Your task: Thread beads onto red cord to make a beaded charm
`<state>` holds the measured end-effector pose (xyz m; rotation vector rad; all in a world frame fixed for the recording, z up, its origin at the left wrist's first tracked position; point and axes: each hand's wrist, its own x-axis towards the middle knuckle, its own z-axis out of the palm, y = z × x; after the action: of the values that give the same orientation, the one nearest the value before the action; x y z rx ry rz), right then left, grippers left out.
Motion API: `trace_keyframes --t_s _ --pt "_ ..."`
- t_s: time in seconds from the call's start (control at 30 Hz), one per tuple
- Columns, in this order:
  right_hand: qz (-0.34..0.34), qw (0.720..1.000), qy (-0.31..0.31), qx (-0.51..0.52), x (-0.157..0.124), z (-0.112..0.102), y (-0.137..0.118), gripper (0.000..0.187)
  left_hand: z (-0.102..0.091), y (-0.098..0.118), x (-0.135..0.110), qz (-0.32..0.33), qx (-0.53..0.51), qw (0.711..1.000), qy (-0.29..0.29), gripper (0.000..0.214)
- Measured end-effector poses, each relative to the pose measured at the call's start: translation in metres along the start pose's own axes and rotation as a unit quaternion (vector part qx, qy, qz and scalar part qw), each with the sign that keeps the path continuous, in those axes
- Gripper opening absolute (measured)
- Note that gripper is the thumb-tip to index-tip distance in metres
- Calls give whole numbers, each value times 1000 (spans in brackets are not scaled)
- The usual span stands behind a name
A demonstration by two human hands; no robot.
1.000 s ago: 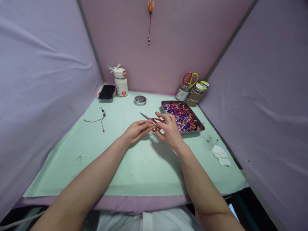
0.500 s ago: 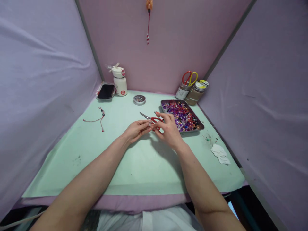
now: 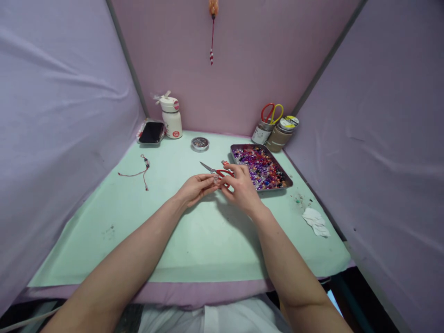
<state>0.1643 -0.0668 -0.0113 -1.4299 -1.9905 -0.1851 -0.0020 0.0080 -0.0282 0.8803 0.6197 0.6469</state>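
Left hand (image 3: 194, 188) and right hand (image 3: 242, 187) pinch a tiny glassy bead (image 3: 215, 180), fingertips meeting; the rectangular metal tray (image 3: 233, 148) sits at two o'clock.

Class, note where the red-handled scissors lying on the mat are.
In the head view, the red-handled scissors lie mid-table on the green mat, just left of the bead tray, directly beyond the left hand and right hand.

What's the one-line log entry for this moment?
left hand pinches small pale piece | right hand fingertips meet it | red-handled metal scissors lie on green mat behind
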Motion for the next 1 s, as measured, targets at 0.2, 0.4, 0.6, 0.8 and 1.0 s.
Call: trace_keyframes --t_s 0.2,0.4,0.6,0.8,1.0 --pt "1 1000 -7 1 1 0 0 9 0 -1 1 8 7 1000 2 18" --pt "6 1000 -6 4 0 3 3 9 0 -2 2 4 -2 1000 17 16" --pt "15 1000 1 5 1 6 5 10 1 -4 3 27 16 999 27 29" --pt "20 1000 3 23 0 8 7 13 2 -9 5 81 67 993 45 39" --pt "31 999 10 27 0 8 7 14 3 -11 6 100 88 989 58 42"
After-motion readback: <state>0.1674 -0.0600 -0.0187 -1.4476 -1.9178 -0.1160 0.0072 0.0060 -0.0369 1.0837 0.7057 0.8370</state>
